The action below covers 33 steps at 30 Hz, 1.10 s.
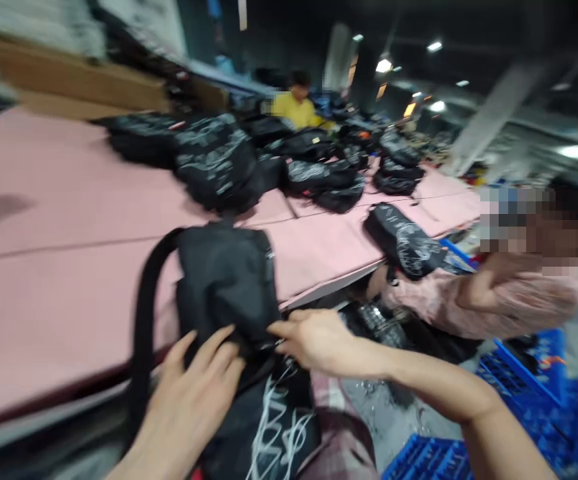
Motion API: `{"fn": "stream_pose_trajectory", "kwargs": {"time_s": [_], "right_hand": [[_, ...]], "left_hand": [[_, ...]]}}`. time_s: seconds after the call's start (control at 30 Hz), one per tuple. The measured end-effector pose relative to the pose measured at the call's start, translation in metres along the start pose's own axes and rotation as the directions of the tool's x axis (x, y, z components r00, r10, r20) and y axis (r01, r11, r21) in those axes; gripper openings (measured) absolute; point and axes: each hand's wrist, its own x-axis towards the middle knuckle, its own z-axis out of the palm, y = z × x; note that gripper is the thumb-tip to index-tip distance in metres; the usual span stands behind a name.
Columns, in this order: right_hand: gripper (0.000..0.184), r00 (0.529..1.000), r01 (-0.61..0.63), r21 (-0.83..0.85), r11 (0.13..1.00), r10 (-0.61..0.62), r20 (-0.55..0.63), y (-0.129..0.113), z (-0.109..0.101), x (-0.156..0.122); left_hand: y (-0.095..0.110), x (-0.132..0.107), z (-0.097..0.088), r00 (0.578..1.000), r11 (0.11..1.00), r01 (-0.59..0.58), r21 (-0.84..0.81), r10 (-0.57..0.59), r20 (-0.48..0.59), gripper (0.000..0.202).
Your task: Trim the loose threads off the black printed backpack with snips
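Note:
A black backpack [226,280] with white scribble print lies over the near edge of the pink table [59,267], its strap [143,313] looping left. My left hand [189,393] rests flat on the bag's lower part, fingers spread. My right hand [313,340] pinches the bag at its right edge, near what looks like a zipper. The picture is blurred by motion.
Several more black printed backpacks [219,163] are piled further along the table. A person in pink sleeves [493,300] stands at right beside another bag [409,243]. A person in yellow [299,107] works at the far end. Blue crates [519,393] sit on the floor at right.

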Motion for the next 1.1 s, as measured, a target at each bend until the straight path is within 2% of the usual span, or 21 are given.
{"fn": "stream_pose_trajectory", "kwargs": {"time_s": [0.1,0.2,0.3,0.5,0.77,1.1], "right_hand": [[0.031,0.997,-0.068,-0.043,0.997,0.069,0.022,-0.005,0.0,0.009],[0.024,0.994,-0.093,-0.091,0.991,0.097,0.04,-0.014,0.001,0.014],[0.019,0.996,-0.055,-0.153,0.987,0.065,0.063,-0.023,0.002,0.017],[0.023,0.994,0.006,-0.261,0.965,0.024,0.111,-0.035,-0.002,0.028],[0.027,0.966,0.045,-0.229,0.972,0.016,0.256,-0.044,-0.006,0.049],[0.023,0.97,0.033,-0.198,0.98,0.016,0.243,-0.041,-0.005,0.05]], "left_hand": [[-0.001,-0.013,-0.002,0.995,0.994,0.036,0.102,-0.045,0.091,0.035],[-0.004,-0.012,-0.002,0.992,0.993,0.08,0.086,-0.088,0.089,0.031],[-0.003,-0.012,-0.005,0.993,0.993,0.095,0.068,-0.1,0.067,0.028],[-0.002,-0.013,-0.006,0.994,0.992,0.075,0.101,-0.083,0.075,0.029],[-0.002,-0.011,-0.003,0.994,0.988,0.067,0.141,-0.078,0.079,0.03],[-0.003,-0.01,-0.002,0.994,0.993,0.085,0.083,-0.09,0.059,0.028]]}}
